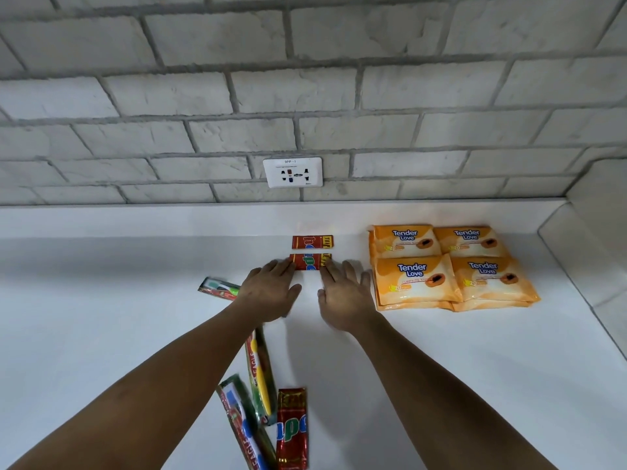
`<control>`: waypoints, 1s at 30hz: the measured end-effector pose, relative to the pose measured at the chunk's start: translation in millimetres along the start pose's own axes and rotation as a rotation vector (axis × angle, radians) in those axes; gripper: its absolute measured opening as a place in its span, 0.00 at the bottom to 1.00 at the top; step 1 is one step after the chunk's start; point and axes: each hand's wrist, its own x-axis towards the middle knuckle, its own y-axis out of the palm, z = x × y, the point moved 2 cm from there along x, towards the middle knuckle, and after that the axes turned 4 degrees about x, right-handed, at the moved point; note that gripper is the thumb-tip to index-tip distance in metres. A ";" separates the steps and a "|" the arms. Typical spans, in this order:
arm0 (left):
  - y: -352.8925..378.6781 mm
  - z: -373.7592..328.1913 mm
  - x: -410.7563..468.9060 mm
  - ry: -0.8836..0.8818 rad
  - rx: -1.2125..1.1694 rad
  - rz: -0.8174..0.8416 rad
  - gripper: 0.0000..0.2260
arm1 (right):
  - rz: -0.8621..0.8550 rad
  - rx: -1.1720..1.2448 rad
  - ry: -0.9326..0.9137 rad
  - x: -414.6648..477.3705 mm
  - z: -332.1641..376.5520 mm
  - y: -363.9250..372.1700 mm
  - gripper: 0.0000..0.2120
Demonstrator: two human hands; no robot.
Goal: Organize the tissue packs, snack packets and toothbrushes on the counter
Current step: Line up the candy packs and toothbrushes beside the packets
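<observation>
Here, snack packet [307, 262] between left grip [269, 293], right grip [344, 300]

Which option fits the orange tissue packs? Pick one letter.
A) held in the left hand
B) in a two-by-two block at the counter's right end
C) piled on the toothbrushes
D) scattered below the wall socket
B: the orange tissue packs lie in two rows of two on the counter.

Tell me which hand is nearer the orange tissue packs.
Right. The right hand is just left of the tissue packs; the left hand is farther left, beyond it.
</observation>
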 end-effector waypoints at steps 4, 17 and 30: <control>-1.1 0.9 3.5 -0.006 -0.020 0.003 0.31 | 0.021 0.026 0.007 2.8 -1.8 3.5 0.30; -8.2 -0.1 8.1 -0.021 -0.032 0.029 0.30 | 0.066 0.083 -0.001 12.3 -7.5 2.4 0.31; -9.7 -2.4 9.2 -0.026 -0.015 0.019 0.30 | 0.071 0.037 -0.003 16.1 -9.3 -0.5 0.31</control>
